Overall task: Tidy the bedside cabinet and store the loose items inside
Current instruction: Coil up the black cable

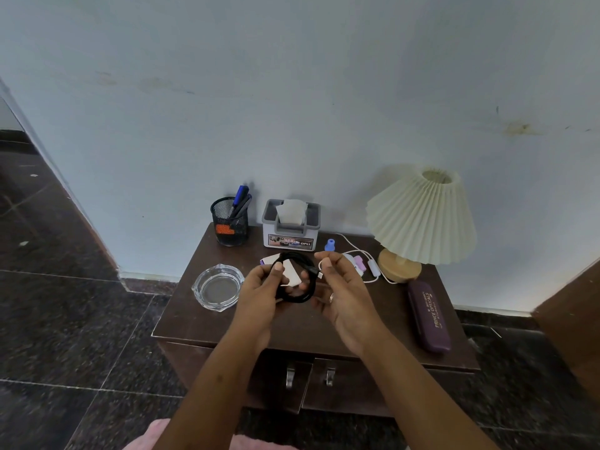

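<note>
Over the dark wooden bedside cabinet [201,323], my left hand [259,293] grips a coiled black cable [306,289] together with a white charger block [292,274]. My right hand [344,287] is beside the coil, its fingers loosely curled, with the fingertips near the cable's plug end. Whether it pinches the plug is unclear. Below, the left cabinet door [285,381] stands slightly ajar and the right door [350,384] looks shut. A purple glasses case [428,316] lies on the top at the right.
A glass ashtray [217,287] sits at the left. A mesh pen holder [231,222] and a grey tissue box [291,227] stand at the back. A pleated lamp [418,222] with a white cord, a small blue item [330,245] and a small pink-and-white item [358,263] are at the right.
</note>
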Demonstrator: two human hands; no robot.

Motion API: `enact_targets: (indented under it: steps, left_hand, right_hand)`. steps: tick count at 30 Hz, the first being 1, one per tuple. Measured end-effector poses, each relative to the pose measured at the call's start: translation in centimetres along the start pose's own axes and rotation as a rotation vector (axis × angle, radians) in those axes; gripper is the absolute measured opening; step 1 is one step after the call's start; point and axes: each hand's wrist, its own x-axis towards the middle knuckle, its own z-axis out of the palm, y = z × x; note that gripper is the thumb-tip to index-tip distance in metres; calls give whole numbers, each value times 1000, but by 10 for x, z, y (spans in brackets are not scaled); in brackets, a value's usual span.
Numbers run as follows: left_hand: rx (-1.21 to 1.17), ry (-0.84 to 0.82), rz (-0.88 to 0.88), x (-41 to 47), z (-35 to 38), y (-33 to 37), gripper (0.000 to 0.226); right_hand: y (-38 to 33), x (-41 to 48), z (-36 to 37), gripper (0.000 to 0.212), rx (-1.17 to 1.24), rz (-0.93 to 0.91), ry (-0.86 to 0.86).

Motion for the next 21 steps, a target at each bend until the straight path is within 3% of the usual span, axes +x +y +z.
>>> enact_targets:
  steps: [11,21]
  left_hand:
    - [-230,-93,-125,1,-2,6,24]
    - [-95,-146,-127,1,-3,2,27]
  right_hand:
    - [0,1,-9,33,-66,122,8]
    - [1,6,-14,17,-135,105,88]
